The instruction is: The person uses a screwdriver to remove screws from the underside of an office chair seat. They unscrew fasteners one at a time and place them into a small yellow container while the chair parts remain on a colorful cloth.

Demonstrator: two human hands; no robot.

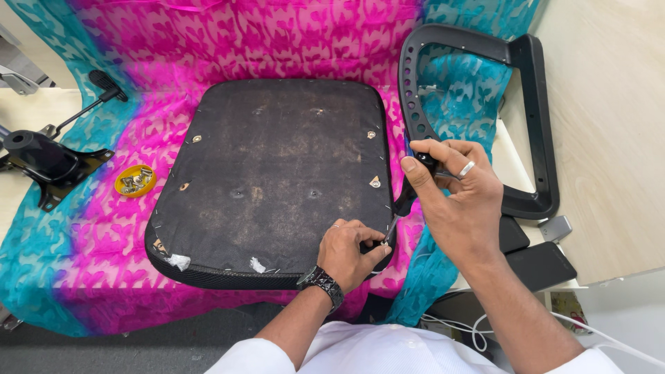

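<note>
A dark, rounded-square chair seat base (277,180), covered in black fabric and turned underside up, is laid on a pink and turquoise patterned cloth (90,235). All positions below are given relative to this seat base.

At its near right corner, the left hand (348,251) is rested on the fabric, with the fingers pinched closed around a small metal fastener (383,243) at the edge. A dark bracelet (322,282) is worn on that wrist.

Just beyond the right edge, the right hand (457,201) is closed around the black handle of a screwdriver (409,190); the shaft is angled down to the fastener held at the corner. A silver ring (466,168) is worn on one finger.

Further right, a black plastic armrest loop (533,125) is laid partly on the cloth and partly on a pale wooden surface (609,138).

To the left, just beside the seat edge, a small yellow round dish (135,181) containing metal screws is placed on the cloth. Well to the left, a black metal chair mechanism plate (41,163) with a lever is positioned.
</note>
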